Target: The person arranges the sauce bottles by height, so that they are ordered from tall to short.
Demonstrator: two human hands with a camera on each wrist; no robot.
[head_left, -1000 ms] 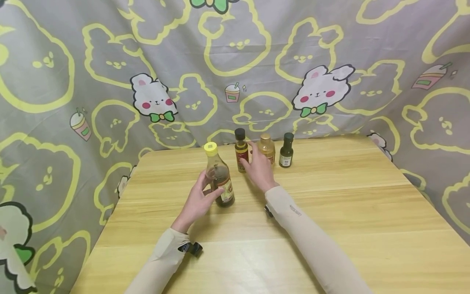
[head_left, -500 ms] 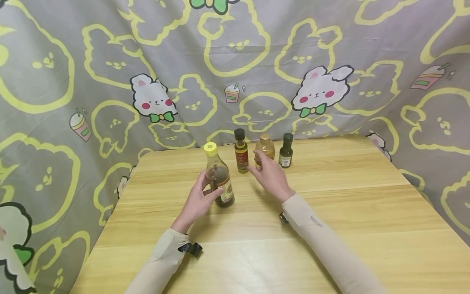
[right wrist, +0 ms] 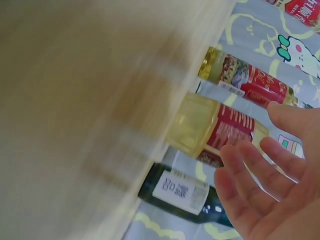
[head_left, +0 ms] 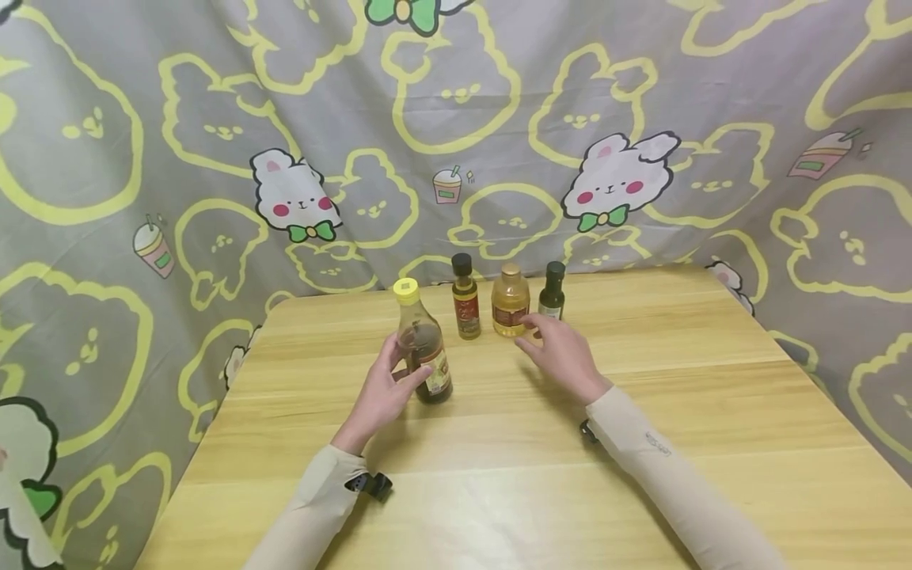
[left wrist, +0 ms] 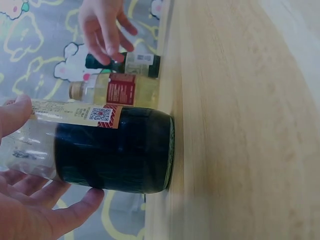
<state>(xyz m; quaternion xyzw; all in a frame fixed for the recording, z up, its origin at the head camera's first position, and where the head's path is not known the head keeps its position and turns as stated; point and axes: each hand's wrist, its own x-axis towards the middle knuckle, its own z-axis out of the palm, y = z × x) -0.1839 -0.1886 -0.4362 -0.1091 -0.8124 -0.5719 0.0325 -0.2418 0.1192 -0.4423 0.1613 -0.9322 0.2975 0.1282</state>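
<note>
My left hand (head_left: 381, 396) holds a tall yellow-capped bottle of dark sauce (head_left: 430, 356) upright on the table, its thumb across the label. In the left wrist view, the bottle (left wrist: 115, 150) stands with its base on the wood and the fingers on its far side. My right hand (head_left: 566, 356) hovers, fingers loosely bent and holding nothing, in front of a round bottle of pale yellow liquid (head_left: 511, 305) and a small dark green bottle (head_left: 552, 289), partly covering the latter. Left of these stands a slim black-capped oil bottle (head_left: 466, 305) with a red label.
The wooden table (head_left: 484, 491) carries all the bottles, with three in a row near its back edge. A grey curtain (head_left: 399, 103) with yellow outlines and white rabbits hangs behind and at both sides.
My right hand has moved right, from beside the oil bottle, past the round bottle, to the front of the dark green one. The left hand and its bottle have stayed put.
</note>
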